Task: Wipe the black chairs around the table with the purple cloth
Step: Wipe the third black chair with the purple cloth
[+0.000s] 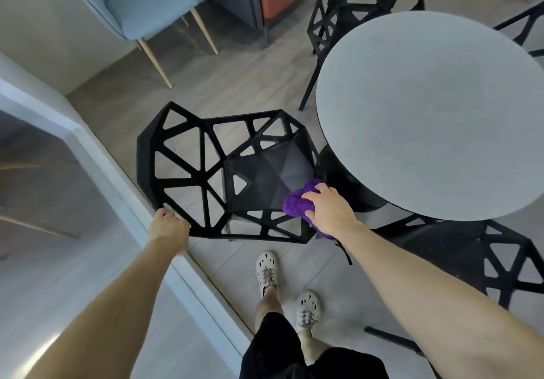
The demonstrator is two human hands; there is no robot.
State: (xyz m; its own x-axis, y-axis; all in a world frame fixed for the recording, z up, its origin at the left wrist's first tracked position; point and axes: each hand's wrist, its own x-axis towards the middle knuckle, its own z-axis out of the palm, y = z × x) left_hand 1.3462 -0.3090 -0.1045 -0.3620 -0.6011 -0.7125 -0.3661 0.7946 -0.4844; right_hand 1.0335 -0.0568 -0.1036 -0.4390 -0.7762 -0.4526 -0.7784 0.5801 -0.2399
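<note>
Wiping the seat of the near chair (206, 154): right hand (332, 207) clenched over the bunched cloth (297, 203), pressing it on the seat's right edge, close beside the table (426, 113). Left hand (167, 227) grips the chair's back rim, fingers curled over it.

Risks: cloth could snag in the open lattice or slip through a gap if dragged across the struts; the chair could skid or knock the table if the left grip loosens.

Cloth: purple, crumpled, soft; part hangs below the wrist. Chair: black, faceted seat, triangular cut-outs. Dust is probably there, but not resolvable from here. Other black chairs stand by the table.
</note>
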